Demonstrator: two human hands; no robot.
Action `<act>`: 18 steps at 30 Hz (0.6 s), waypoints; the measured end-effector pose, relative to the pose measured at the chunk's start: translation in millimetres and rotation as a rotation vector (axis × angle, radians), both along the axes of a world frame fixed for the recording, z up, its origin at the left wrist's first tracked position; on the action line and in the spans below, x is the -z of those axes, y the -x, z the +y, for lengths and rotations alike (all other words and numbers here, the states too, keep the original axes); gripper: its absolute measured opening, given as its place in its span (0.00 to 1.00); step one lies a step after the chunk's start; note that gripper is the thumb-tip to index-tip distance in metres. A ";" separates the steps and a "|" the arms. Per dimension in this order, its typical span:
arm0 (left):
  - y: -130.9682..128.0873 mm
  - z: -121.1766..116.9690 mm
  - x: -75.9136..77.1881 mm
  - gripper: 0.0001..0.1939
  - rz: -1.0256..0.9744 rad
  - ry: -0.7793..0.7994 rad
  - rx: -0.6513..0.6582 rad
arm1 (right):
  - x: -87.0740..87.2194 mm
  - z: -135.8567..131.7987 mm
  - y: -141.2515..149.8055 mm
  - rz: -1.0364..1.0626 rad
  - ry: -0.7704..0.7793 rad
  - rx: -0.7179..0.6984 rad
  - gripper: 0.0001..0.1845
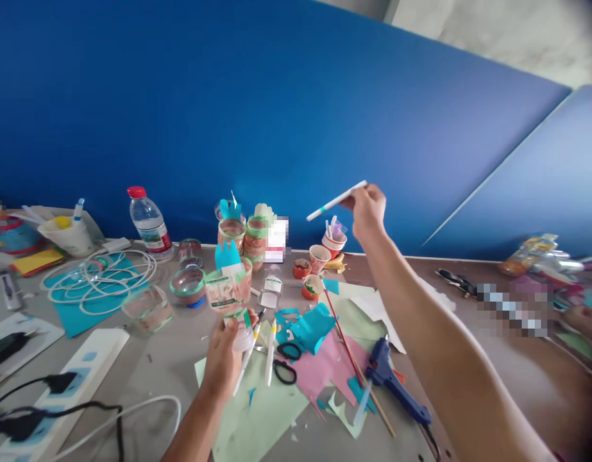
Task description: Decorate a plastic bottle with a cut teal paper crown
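My left hand [225, 360] is closed around the lower part of a cut plastic bottle piece [228, 290] with a printed label and a teal paper shape on top, held just above the table. My right hand [367, 212] is raised toward the blue wall, pinching a white pen with a teal tip [335, 201] that points left. Below the right hand stands a paper cup with pens [333, 242]. Two more white pens [270, 353] and black-handled scissors [286, 361] lie on green paper beside my left hand.
A blue glue gun [390, 380], a thin stick [353, 362], and pink, teal and green paper scraps [319, 369] lie mid-table. A water bottle [150, 221], coiled white cable [98, 279], decorated jars [254, 239], small cups [317, 258] and a power strip [69, 385] are around.
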State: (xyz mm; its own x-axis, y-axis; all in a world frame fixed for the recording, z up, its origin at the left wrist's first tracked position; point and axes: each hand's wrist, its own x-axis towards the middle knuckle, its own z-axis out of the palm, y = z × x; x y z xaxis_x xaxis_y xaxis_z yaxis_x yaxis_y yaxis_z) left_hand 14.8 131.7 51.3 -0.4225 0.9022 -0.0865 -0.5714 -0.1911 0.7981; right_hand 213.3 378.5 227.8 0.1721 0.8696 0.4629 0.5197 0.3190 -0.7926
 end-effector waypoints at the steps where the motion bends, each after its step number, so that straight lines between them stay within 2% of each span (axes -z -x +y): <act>1: -0.4 -0.7 0.4 0.20 -0.021 -0.017 0.048 | 9.9 -23.5 5.5 0.207 0.029 -0.131 0.08; 2: -0.9 -1.7 0.7 0.21 -0.038 -0.037 0.098 | 23.5 -48.4 11.4 0.365 0.091 -0.256 0.04; 4: -2.1 -4.4 0.2 0.22 -0.070 -0.080 0.205 | 57.6 -97.1 22.8 0.573 0.261 -0.487 0.04; 6: -3.9 -7.8 -2.0 0.24 -0.093 -0.115 0.322 | 92.8 -136.0 32.4 0.745 0.368 -0.534 0.06; 9: -7.7 -12.8 -5.1 0.25 -0.080 -0.116 0.486 | 132.0 -167.6 42.5 0.932 0.434 -0.521 0.07; 11: -10.1 -15.1 -4.8 0.25 -0.052 -0.097 0.575 | 146.2 -175.3 46.8 1.014 0.416 -0.483 0.08; 14: -11.6 -16.2 -1.4 0.25 0.001 -0.071 0.674 | 153.9 -181.7 50.3 1.070 0.394 -0.482 0.09; 16: -11.8 -15.4 0.6 0.24 0.028 -0.070 0.666 | 154.2 -187.5 51.4 1.079 0.453 -0.565 0.09; 18: -12.6 -14.3 1.2 0.25 0.039 -0.067 0.619 | 153.5 -194.1 52.1 1.049 0.576 -0.716 0.11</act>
